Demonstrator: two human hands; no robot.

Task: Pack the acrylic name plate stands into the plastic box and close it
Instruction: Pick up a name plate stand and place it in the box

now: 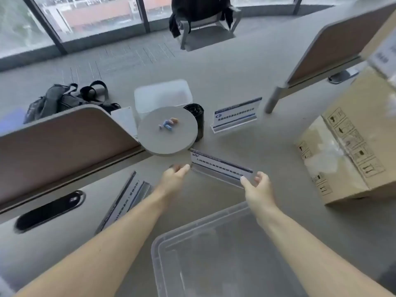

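A clear acrylic name plate stand (220, 168) with a white printed card stands on the grey desk in front of me. My left hand (174, 175) is at its left end, fingers apart, fingertips just touching or just short of it. My right hand (259, 186) has thumb and fingers closed around its right end. A second stand (235, 115) is upright farther back on the right. A third stand (124, 202) lies flat on the left beside my left forearm. The open clear plastic box (162, 254) sits nearest me at the bottom, under my forearms.
A round grey disc (182, 142) bearing small coloured pieces overlaps the desk just behind the stand, with a black cylinder (196, 116) and a translucent white bin (162, 95) beyond. A cardboard box (342, 159) stands right. Desk dividers (64, 146) rise left and back right.
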